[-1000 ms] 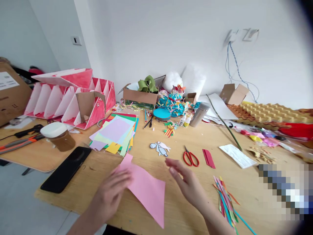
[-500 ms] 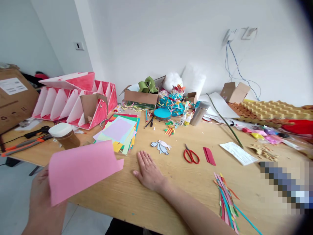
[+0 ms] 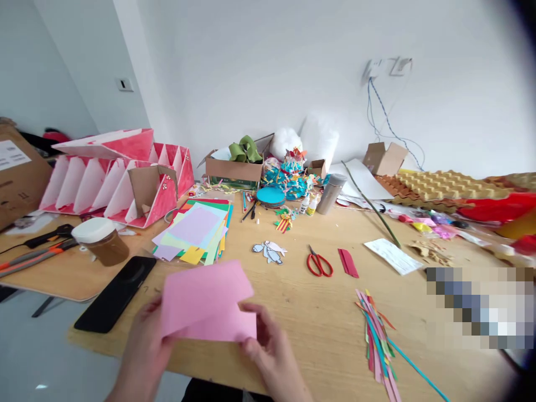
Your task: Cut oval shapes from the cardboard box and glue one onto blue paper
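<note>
A sheet of pink paper (image 3: 205,296), bent over on itself with a notch at its right side, is held above the table's front edge. My left hand (image 3: 146,335) grips its left end, fingers partly hidden behind the paper. At the lower right corner, my right hand (image 3: 268,346) pinches the paper between thumb and fingers. Beyond the paper lie small cut-out paper fish (image 3: 270,252). Red-handled scissors (image 3: 319,263) rest on the table to the right, beside a folded red paper piece (image 3: 348,263). A stack of coloured paper (image 3: 195,226) lies behind my left hand.
A black phone (image 3: 115,294) lies left of my left hand, near a brown jar with a white lid (image 3: 103,243). Coloured paper strips (image 3: 377,340) lie at the right front. A steel flask (image 3: 332,194) and a cardboard box (image 3: 232,170) stand at the back.
My left hand has brought the pink paper right and down. My right hand has left the tabletop and taken hold of the paper's right corner. The phone has come into view.
</note>
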The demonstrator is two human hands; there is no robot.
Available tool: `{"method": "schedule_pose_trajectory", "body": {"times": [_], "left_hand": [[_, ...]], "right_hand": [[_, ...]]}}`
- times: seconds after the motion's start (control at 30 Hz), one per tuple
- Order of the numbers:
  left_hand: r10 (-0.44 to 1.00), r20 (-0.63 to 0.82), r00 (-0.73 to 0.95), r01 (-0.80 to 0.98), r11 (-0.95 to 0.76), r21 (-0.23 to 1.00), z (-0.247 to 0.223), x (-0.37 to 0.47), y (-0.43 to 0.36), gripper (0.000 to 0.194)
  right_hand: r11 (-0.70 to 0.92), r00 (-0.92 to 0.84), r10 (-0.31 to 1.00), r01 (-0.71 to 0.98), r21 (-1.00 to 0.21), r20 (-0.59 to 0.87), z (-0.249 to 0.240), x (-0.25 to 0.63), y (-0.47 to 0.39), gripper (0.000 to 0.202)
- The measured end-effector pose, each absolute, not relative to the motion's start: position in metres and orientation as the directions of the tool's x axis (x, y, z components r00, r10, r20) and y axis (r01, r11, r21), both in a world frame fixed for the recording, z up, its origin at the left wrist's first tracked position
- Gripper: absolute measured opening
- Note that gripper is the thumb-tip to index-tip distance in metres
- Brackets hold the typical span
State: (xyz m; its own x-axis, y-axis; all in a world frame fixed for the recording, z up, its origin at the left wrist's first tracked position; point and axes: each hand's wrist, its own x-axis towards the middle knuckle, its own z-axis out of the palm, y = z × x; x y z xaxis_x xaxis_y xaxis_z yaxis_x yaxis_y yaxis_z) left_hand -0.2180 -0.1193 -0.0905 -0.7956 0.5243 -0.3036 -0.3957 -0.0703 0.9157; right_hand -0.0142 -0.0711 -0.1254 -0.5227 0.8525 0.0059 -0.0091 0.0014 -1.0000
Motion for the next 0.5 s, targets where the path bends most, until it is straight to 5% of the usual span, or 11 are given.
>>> {"method": "schedule_pose_trajectory", "body": {"times": [0.1, 0.3, 0.5], "left_hand": [[0.604, -0.504, -0.617, -0.613, 0.032, 0.790, -0.099, -0.183, -0.106, 0.022], [0.801, -0.484, -0.353, -0.632, 0.177, 0.755, -0.107, -0.156, -0.105, 0.029], [0.738, -0.497, -0.457, -0.519, 0.232, 0.823, -0.103, -0.171, -0.105, 0.041]], "right_hand": [[-0.103, -0.384, 0.921, -0.062, -0.993, -0.071, -0.123, 0.009, -0.054, 0.064], [-0.221, -0.406, 0.886, 0.055, -0.974, -0.224, -0.133, 0.038, -0.041, 0.047], [-0.099, -0.616, 0.715, 0.379, -0.920, -0.331, -0.120, 0.064, -0.016, 0.018]]}}
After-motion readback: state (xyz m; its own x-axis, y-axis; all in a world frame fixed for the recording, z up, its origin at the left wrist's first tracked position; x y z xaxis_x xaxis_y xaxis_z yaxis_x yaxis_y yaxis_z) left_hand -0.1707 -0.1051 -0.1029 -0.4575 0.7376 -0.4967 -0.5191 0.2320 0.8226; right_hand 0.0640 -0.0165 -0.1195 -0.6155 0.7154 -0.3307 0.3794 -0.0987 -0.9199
